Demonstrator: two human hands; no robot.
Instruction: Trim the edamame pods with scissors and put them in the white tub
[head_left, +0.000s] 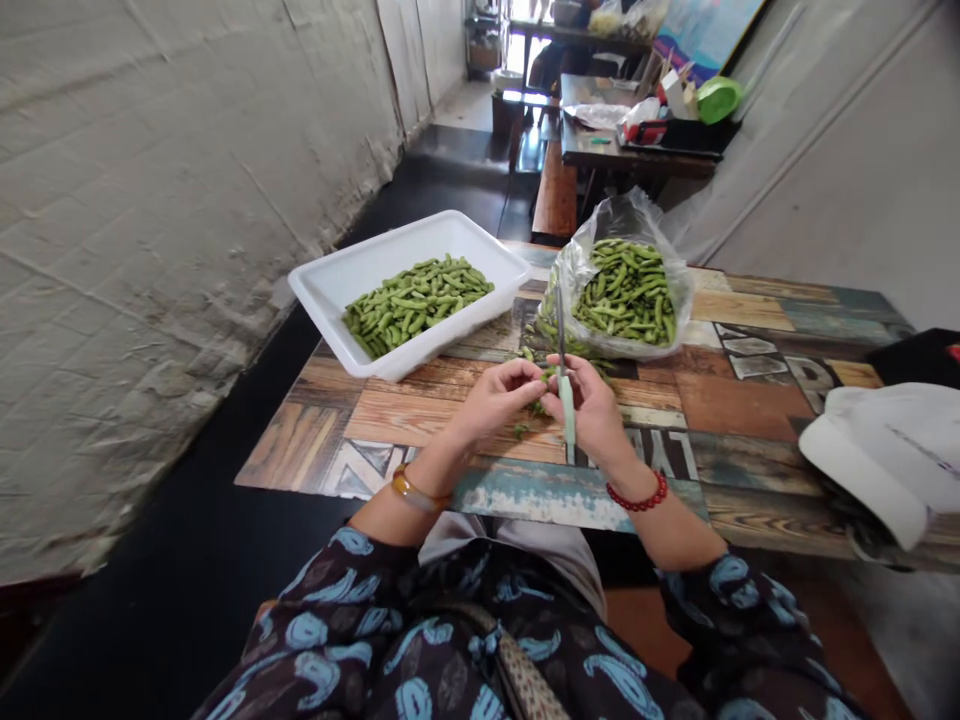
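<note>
My left hand (491, 398) is closed in a pinch on a green bean pod (549, 374), mostly hidden by the fingers. My right hand (596, 410) grips a knife (566, 400) with a pale green handle, its thin dark blade pointing up and away from me. Both hands' fingertips meet over the table, above some green trimmings (520, 431). Ahead on the left is a white plastic tub (322, 285) with many bean pods (420, 300) in it. A clear plastic bag (679, 270), open and full of more pods (626, 290), lies beyond my right hand.
The patchwork-patterned wooden table (420, 410) carries a white cap (892, 450) at the right. A wall (150, 200) runs along the left. Farther off are a bench (556, 190) and a second table (592, 90) holding a green bowl (718, 100) and a black tray (682, 135).
</note>
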